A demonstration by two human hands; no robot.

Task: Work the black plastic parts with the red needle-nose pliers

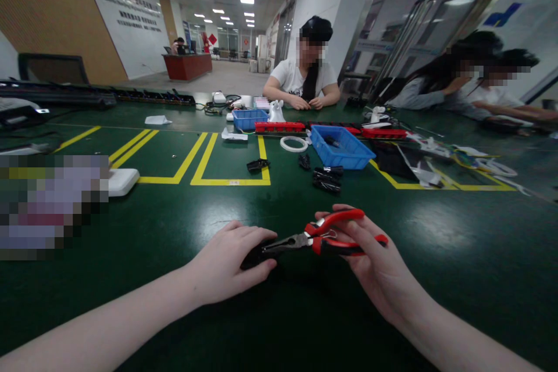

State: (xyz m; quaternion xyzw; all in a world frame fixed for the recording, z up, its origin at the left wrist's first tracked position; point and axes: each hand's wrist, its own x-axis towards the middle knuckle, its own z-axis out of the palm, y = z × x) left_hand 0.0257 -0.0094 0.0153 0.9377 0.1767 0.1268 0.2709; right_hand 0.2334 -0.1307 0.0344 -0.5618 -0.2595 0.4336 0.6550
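My right hand point(378, 256) is closed around the red-and-black handles of long-nose pliers point(300, 240). Their metal jaws point left and look slightly parted, with the tips at a small black part point(251, 257). My left hand point(231, 253) holds that part between thumb and fingers, low over the green table. The fingers cover much of it, so its exact kind and whether the jaws grip it cannot be made out.
Beyond my hands lie black pieces point(326, 179), a white ring point(293, 143) and a blue bin point(342, 148). Another blue bin point(250, 119) stands farther back beside red strips point(279, 127). A white box point(122, 182) is at left. A person point(305, 78) sits opposite; others sit at right.
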